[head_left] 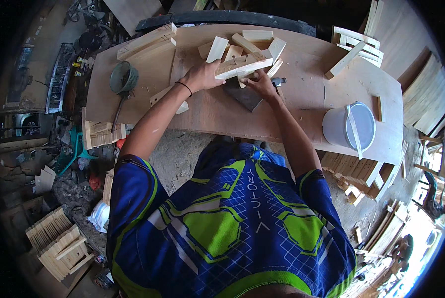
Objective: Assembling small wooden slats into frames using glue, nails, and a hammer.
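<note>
My left hand (202, 77) grips the left end of a pale wooden board (247, 65), held tilted above the worktable. Thin nails appear to stand up from its top face. My right hand (263, 85) is closed around a small wood block (242, 81) under the board's right part; its fingertips are partly hidden. Below the hands lies a dark flat plate (247, 97). Beside my right hand is a hammer (279, 81), with its handle mostly hidden. Behind the board is a loose heap of short wood blocks (252, 42).
The plywood worktable (302, 111) carries a green mesh cup (124, 78) at left, boards with nails (148, 42) at the back left, and a white bucket (349, 126) at right. Stacked slats (356, 169) stand below its right edge. Scrap covers the floor at left.
</note>
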The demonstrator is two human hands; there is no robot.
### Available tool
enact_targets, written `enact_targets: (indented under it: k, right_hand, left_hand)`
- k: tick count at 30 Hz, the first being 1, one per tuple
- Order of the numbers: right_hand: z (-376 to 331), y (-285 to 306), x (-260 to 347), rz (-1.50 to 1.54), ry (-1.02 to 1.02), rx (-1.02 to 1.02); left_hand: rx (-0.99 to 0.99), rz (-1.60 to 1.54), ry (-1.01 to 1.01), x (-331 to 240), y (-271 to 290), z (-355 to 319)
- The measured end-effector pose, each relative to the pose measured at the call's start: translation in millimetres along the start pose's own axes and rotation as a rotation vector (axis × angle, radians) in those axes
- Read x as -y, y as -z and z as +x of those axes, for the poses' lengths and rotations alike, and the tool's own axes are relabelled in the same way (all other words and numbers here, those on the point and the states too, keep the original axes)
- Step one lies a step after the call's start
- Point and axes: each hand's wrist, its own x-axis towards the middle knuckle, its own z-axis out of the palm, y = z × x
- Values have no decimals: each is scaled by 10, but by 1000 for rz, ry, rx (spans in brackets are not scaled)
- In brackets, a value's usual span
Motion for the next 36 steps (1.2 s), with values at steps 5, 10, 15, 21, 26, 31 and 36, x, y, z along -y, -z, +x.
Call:
enact_targets:
  k: [5, 10, 15, 21, 26, 31, 36]
  right_hand:
    - [71, 12, -64, 35, -38, -15]
    - [111, 52, -170, 56, -94, -12]
    - [113, 50, -138, 20, -119, 36]
    - [128, 84, -60, 1, -130, 96]
    - [140, 93, -55, 22, -146, 91]
    - [159, 126, -46, -34, -149, 109]
    - [102, 119, 23, -18, -198, 112]
  left_hand:
    - [-12, -12, -43, 24, 4, 14]
    - [-8, -1, -47, -35, 26, -16]
    - [-57, 13, -79, -8, -22, -40]
    - [-83, 38, -85, 32, -73, -17]
    - [-99, 35, -80, 14, -82, -22]
    - [-113, 25, -91, 40, -93, -7]
    - [-91, 38, -93, 8, -81, -3]
